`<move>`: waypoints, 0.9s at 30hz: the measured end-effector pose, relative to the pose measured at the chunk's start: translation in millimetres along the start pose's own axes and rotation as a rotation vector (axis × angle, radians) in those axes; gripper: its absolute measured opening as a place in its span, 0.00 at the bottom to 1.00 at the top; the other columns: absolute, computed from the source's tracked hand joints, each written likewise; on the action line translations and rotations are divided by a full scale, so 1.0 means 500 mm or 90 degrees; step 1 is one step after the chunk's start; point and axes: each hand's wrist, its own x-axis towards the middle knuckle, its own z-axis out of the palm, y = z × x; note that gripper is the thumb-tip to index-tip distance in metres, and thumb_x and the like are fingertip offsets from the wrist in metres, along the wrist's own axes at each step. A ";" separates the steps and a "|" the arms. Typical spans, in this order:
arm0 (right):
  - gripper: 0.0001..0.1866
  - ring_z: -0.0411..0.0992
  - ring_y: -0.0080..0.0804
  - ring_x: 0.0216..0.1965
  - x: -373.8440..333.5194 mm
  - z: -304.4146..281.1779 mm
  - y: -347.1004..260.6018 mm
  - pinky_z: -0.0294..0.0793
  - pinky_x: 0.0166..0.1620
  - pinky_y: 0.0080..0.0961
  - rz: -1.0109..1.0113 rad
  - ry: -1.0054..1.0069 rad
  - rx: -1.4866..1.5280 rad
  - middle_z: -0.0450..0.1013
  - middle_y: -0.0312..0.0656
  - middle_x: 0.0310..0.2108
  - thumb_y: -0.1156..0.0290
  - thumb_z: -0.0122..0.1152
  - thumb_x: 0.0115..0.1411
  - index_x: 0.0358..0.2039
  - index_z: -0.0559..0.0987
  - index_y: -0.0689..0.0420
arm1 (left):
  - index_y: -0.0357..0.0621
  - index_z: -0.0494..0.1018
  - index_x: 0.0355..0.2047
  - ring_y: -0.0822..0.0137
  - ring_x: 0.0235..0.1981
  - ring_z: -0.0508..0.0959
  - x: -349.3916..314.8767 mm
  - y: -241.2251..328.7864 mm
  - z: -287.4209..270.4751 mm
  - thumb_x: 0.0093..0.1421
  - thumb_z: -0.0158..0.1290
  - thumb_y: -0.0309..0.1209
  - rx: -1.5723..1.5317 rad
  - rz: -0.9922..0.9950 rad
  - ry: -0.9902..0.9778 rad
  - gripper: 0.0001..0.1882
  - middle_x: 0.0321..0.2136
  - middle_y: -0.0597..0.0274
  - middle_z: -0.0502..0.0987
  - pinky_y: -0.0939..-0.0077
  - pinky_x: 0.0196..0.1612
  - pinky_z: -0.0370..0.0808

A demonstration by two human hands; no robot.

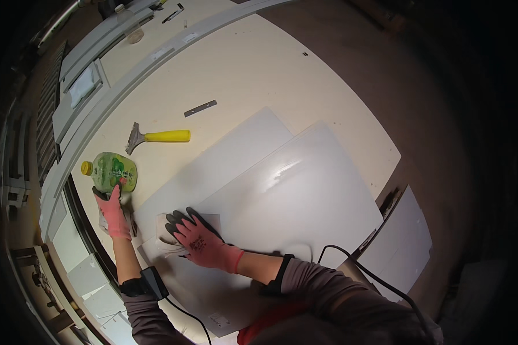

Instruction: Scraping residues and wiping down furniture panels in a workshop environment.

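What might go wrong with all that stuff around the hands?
The left hand is at the green bottle, so a bump might knock it away. The yellow-handled scraper lies nearby and may be sharp enough to cut. The black cable loops near the big grey panel and could snag on its edge.

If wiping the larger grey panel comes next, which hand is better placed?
Probably the right hand: it lies spread on what looks like a pale cloth, over the grey panels. The left hand is at the yellow-capped bottle.
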 end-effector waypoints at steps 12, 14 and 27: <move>0.32 0.50 0.47 0.62 -0.325 -0.140 0.583 0.42 0.64 0.43 0.664 0.232 -0.075 0.57 0.52 0.58 0.54 0.49 0.57 0.56 0.62 0.64 | 0.38 0.60 0.54 0.43 0.59 0.56 -0.432 0.146 0.372 0.52 0.51 0.30 0.521 0.432 -0.453 0.28 0.58 0.47 0.58 0.48 0.62 0.48; 0.33 0.50 0.48 0.62 -0.431 -0.130 0.536 0.42 0.64 0.43 0.713 0.209 -0.059 0.57 0.53 0.58 0.56 0.51 0.56 0.56 0.62 0.66 | 0.38 0.61 0.54 0.46 0.58 0.58 -0.437 0.146 0.381 0.51 0.51 0.31 0.591 0.448 -0.425 0.29 0.57 0.47 0.59 0.49 0.61 0.50; 0.31 0.51 0.48 0.62 -0.377 -0.155 0.633 0.43 0.64 0.42 0.647 0.264 -0.076 0.57 0.53 0.57 0.54 0.47 0.58 0.54 0.63 0.64 | 0.35 0.62 0.52 0.47 0.56 0.60 -0.453 0.170 0.429 0.49 0.53 0.30 0.572 0.475 -0.438 0.29 0.54 0.47 0.63 0.49 0.61 0.49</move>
